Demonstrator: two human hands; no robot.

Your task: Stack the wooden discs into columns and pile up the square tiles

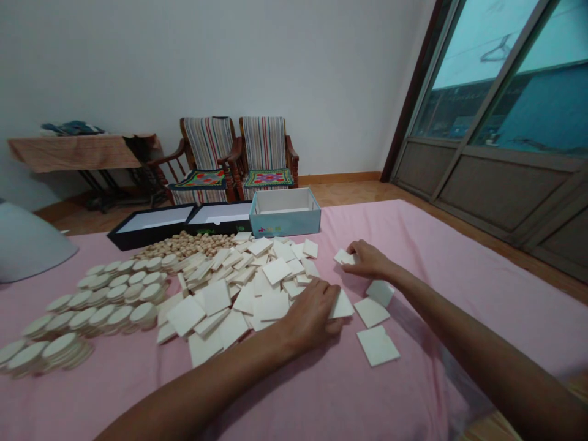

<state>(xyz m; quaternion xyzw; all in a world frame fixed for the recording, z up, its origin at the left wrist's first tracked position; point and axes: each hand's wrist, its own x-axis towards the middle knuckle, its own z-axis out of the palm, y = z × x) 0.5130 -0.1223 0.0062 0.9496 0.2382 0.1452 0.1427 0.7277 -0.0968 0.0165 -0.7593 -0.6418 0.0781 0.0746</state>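
My left hand (312, 312) is closed on a pale square wooden tile (342, 305), at the right edge of a loose heap of square wooden tiles (275, 271). Farther off and to the right, my right hand (366, 260) pinches another square tile (342, 256) just above or on the pink cloth. Between my forearms a few single tiles lie apart from the heap, the nearest tile (378, 345) flat on the cloth.
Stacks of round wooden discs (119, 315) stand in rows at the left. Small wooden beads (184, 246) lie behind the heap. Along the far edge sit a black box (151, 226) and a light blue box (285, 223). Pink cloth (459, 275) covers the surface.
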